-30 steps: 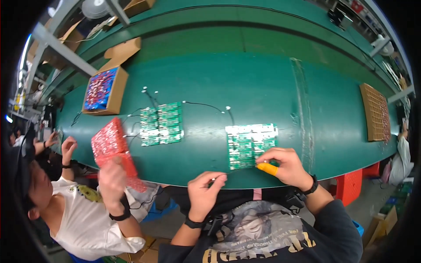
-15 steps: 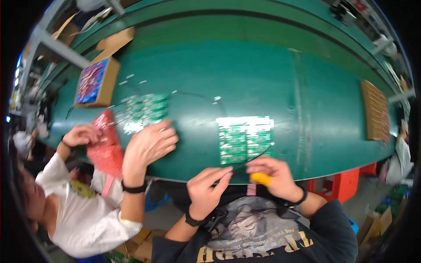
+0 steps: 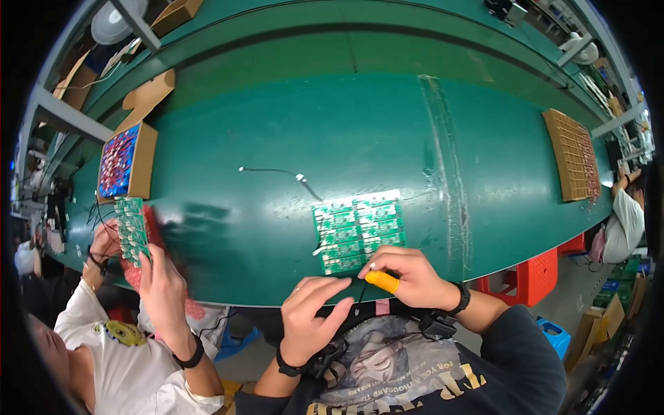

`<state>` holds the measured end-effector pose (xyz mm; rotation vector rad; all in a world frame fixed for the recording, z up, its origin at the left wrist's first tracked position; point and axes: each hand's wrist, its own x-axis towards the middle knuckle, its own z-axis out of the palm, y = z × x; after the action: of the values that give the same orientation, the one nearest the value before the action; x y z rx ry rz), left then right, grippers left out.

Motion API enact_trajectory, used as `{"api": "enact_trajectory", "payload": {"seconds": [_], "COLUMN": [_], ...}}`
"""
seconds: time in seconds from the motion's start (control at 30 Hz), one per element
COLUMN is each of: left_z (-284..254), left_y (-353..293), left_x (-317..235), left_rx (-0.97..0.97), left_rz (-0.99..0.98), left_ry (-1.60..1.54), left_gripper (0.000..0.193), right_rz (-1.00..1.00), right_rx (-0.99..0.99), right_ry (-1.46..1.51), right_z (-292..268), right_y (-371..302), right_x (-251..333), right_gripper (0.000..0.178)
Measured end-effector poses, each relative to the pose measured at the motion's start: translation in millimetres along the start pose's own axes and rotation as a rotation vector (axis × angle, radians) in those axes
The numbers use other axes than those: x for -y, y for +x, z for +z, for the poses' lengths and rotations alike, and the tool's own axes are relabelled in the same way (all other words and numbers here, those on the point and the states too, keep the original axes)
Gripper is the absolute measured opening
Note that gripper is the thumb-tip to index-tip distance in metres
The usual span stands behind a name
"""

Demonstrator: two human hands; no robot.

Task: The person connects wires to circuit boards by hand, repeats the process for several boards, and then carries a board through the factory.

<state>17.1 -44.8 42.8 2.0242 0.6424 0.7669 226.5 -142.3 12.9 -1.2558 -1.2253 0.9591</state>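
Observation:
Between the fingers of my right hand (image 3: 411, 277) is a thin black cable (image 3: 362, 293), pinched, with its lower end hanging over the table edge. One finger of that hand wears a yellow finger cot (image 3: 382, 281). My left hand (image 3: 308, 318) is just left of it, thumb and fingers apart, holding nothing. Beyond both hands a green circuit board panel (image 3: 358, 232) lies flat on the table, and a dark wire with a white connector (image 3: 317, 252) rests at its left side. Another black cable with white connectors (image 3: 270, 170) stretches from the panel's far edge toward the left.
At my left a co-worker holds up a second green circuit board panel (image 3: 131, 228) beside a red plastic bag (image 3: 153, 232). An open cardboard box (image 3: 143, 162) stands behind them. A divided cardboard tray (image 3: 570, 155) sits far right; a red stool (image 3: 536, 280) is below the table's edge.
My left hand has let go of the cable, which now hangs from my right hand. The co-worker has lifted the other panel off the table. The view has shifted.

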Motion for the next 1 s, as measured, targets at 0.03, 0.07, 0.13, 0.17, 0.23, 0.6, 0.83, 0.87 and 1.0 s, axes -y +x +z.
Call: {"api": "enact_trajectory", "payload": {"seconds": [0.03,0.07,0.13,0.17,0.23,0.6,0.83,0.87,1.0], "left_z": [2.0,4.0,0.5,-1.8,-6.9,-21.7,-0.4,0.4,-3.1], "left_y": [2.8,4.8,3.5,0.1,-7.5,-12.5,-22.9,-23.2,-18.8], "left_x": [-4.2,-7.7,-8.8,-6.2,-2.0,-7.2,15.3,17.1,24.5], "left_rx": [-0.009,-0.018,-0.027,-0.033,-0.042,0.079,0.013,0.008,0.044], "left_rz": [-0.015,-0.029,-0.042,0.019,0.144,0.511,0.382,0.329,0.275], "left_ry": [-0.024,-0.049,-0.066,-0.026,0.049,0.291,0.017,-0.037,-0.082], "left_gripper": [0.025,0.025,0.025,0.026,0.028,0.025,0.025,0.025,0.026], "right_rz": [-0.068,-0.138,-0.216,-0.234,-0.267,0.531,0.473,0.456,0.389], "right_rx": [0.068,0.134,0.196,0.197,0.196,0.272,0.237,0.237,0.261], "right_ry": [-0.153,-0.307,-0.454,-0.454,-0.46,0.709,0.732,0.717,0.567], "right_z": [-1.0,-1.3,2.1,4.9,10.5,19.5,27.7,27.7,22.1], "right_y": [2.3,4.5,8.2,9.3,9.9,-25.9,-30.7,-27.3,-15.1], "right_x": [9.0,18.2,28.7,31.8,35.7,13.6,-5.6,-5.2,-8.5], "right_gripper": [0.012,0.013,0.014,0.016,0.021,0.019,0.016,0.015,0.014]}}
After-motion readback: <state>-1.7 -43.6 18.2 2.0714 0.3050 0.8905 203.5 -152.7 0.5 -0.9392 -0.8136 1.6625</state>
